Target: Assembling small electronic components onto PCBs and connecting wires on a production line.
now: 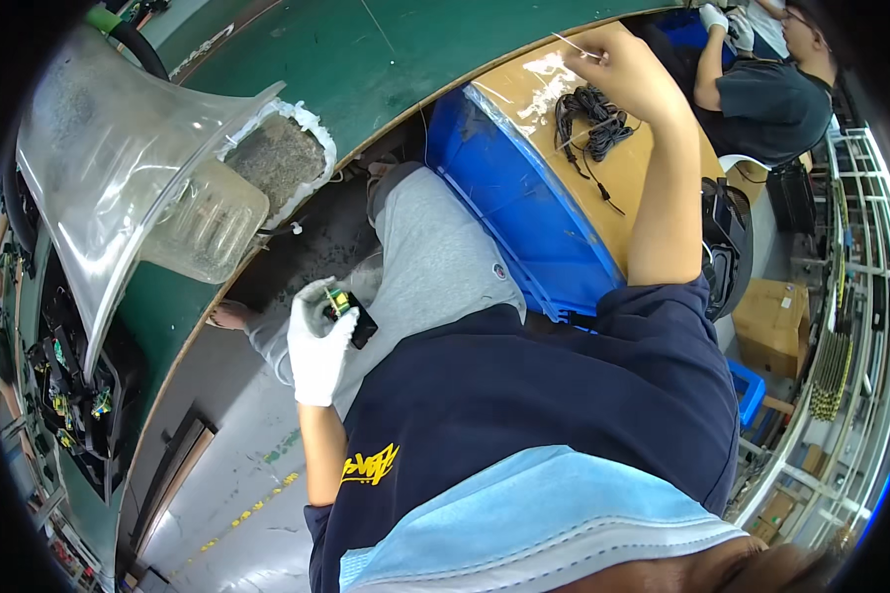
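Seemingly to keep both in reach, the gloved left hand (318, 346) grips a small black part (351, 318) while the bare right hand (623, 69) pinches a thin wire (572, 44) over the counter (524, 94)

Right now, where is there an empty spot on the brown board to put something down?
The brown board is bare along its near strip, between the black cables and the blue crate. The far end is crowded: the cables lie there, the right hand is raised above them, and shiny clear film covers the corner. The gloved left hand holds a small black part over the lap.
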Demonstrator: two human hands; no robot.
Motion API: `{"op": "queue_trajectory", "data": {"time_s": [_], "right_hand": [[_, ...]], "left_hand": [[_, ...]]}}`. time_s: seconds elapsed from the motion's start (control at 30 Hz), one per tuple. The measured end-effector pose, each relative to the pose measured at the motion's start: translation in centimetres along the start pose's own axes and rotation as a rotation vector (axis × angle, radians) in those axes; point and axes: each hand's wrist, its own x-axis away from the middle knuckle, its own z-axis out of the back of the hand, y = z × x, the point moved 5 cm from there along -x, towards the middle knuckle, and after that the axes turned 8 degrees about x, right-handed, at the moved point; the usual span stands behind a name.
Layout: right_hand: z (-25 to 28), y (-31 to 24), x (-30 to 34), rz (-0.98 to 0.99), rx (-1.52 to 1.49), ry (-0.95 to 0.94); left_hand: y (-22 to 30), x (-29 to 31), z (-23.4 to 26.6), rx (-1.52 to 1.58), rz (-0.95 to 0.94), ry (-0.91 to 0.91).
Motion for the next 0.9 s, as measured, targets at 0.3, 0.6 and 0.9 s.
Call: {"op": "queue_trajectory", "data": {"time_s": [0.3, 0.6, 0.9], "right_hand": [[-2.6, 2.2, 1.6, -0.001, 0.049, -0.545], [-4.5, 1.9, 6.3, 0.109, 0.158, -0.545], [-0.2, 4.5, 3.5, 0.033, -0.089, -0.173]], "left_hand": [[0.5, -0.3, -0.5, -0.024, -0.002, 0.032], [0.4, -0.6, -1.5, -0.090, 0.023, -0.035], [-0.3, -0.3, -0.4, -0.111, 0.010, -0.046]]}}
